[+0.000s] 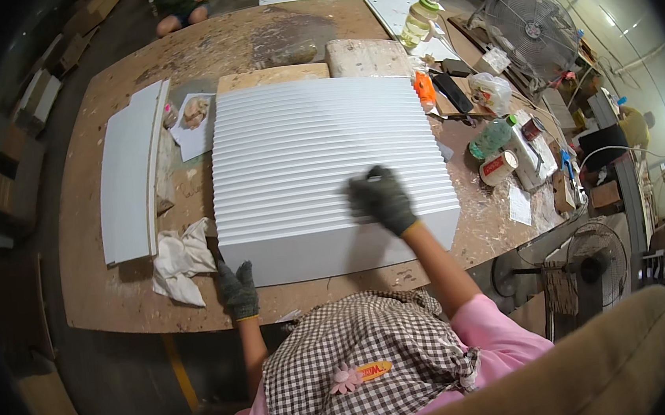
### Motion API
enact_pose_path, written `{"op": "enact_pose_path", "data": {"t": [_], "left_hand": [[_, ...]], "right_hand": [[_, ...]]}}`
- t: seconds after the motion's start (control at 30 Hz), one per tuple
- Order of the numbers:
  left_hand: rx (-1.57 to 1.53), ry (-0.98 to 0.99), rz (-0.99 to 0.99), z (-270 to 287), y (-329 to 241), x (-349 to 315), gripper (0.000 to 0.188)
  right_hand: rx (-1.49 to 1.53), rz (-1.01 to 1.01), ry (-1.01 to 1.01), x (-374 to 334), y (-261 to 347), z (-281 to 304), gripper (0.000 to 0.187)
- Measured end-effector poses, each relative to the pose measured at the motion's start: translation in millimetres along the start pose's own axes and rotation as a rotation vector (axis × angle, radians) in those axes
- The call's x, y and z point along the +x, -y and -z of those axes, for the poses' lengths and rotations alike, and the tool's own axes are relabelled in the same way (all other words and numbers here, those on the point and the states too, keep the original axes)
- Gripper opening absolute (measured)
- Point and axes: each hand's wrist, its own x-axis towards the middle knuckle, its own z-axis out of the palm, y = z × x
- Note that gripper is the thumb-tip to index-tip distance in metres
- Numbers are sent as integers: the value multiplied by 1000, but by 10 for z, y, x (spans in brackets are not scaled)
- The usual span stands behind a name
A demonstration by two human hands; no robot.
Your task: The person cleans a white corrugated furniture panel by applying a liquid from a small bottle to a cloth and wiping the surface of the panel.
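A white panel (327, 149) with a row of raised parallel ribs and a smooth front strip lies before me on the worktable. My right hand (383, 201), in a dark grey glove with a yellow cuff, is over the ribs at the panel's right front. Its fingers are curled in and slightly blurred; what they hold, if anything, is too small to make out. At the panel's near left corner is my left hand (239, 292), gloved the same way, thumb and fingers stretched apart against the corner. Beside it a crumpled white cloth (183, 260) lies on the table.
Plain white boards (132, 177) lie at the left of the brown table (90, 284). Bottles, including a green-capped one (492, 138), a can (499, 167) and a phone-like black object (452, 93) crowd the right. Fans (532, 30) stand beyond. Other people are farther off.
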Motion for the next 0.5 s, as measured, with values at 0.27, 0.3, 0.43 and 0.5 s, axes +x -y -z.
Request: {"op": "enact_pose_path", "data": {"t": [0.27,0.3,0.43,0.5], "left_hand": [[135,42,4,5,-73,6,73],[148,37,16,23,21,-14,73],[105,31,44,18,46,-50,72],[10,35,82,38,-92,-7,72]], "right_hand": [[-1175,750,-868,283,61,2516,18],[-1317,780,-923,239,238,1862,23],[-1393,695,-493,581,265,845,29],[-1362,585,-543,636,242,985,30]]}}
